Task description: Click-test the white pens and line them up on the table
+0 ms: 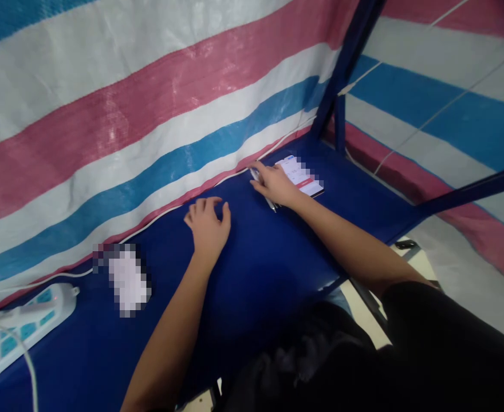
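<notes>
My left hand [208, 226] is over the blue surface [252, 269], fingers spread and slightly curled, holding nothing. Farther right, my right hand [274, 183] has its thumb and fingers closed around a slim pale pen [272, 205]. The pen's pointed end sticks out below the palm, while most of its length is hidden by the hand. Just beyond the right hand lies a phone-like device [306, 178] with a lit white screen and a red band; part of it is pixelated.
A white power strip [58, 297] with blue sockets lies at the lower left, with a white cable [149, 220] running along the striped sheet [157, 131]. A pixelated pale rectangle [127, 280] lies near it. Dark blue frame bars [340, 86] stand at the right.
</notes>
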